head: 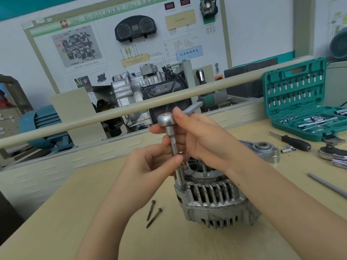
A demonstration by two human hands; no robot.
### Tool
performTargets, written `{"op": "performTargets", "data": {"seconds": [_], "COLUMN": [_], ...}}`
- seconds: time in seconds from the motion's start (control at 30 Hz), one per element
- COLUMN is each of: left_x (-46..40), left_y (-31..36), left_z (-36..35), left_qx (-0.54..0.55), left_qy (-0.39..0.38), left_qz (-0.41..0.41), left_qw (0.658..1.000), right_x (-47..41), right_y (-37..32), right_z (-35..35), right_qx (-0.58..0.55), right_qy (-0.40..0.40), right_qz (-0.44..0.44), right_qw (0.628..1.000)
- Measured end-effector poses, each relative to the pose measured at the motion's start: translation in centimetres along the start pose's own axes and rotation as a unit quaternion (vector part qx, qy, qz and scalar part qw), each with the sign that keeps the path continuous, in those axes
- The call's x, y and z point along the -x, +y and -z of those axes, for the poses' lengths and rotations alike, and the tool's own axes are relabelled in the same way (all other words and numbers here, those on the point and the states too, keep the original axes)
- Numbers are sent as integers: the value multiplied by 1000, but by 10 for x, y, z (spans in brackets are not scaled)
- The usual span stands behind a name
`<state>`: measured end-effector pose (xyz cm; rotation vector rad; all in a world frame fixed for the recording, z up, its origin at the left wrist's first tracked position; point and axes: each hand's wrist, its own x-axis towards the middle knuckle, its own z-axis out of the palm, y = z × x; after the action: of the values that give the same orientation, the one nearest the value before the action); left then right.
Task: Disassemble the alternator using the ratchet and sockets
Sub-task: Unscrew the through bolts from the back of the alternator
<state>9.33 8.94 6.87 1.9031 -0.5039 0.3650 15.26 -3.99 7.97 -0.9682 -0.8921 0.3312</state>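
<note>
Over alternator (216, 199), both hands on ratchet (165, 120) — bolts (153, 212) just left, bench edge well apart

silver alternator (216, 199) upright, ratchet (165, 120) above

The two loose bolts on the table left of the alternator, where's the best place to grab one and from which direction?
Probably from above, pinching mid-shank. Both long bolts lie flat on the table with bare wood around them, left of the alternator. Their slim shanks give more length to pinch than the small heads. They lie close together, so take the left one from its outer side. Both hands are busy on the ratchet.
</note>
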Motion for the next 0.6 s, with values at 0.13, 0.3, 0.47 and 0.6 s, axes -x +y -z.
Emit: {"op": "performTargets", "data": {"seconds": [0.13,0.3,0.47,0.6], "left_x": [-1,-1,0,0], "left_y": [-1,-1,0,-1], "left_z": [0,-6,-3,0], "left_qx": [9,-35,-52,-46], "left_qy": [24,71,60,34], "left_qz": [3,-17,-8,13], "left_qw": [1000,997,997,998], "right_x": [-1,1,0,-1], "right_y": [1,0,2,3], "right_z": [-2,-2,-3,-3], "right_qx": [15,23,19,-2], "right_qy": [17,56,36,35], "right_qz": [-4,42,34,6], "right_qw": [1000,997,999,999]}}
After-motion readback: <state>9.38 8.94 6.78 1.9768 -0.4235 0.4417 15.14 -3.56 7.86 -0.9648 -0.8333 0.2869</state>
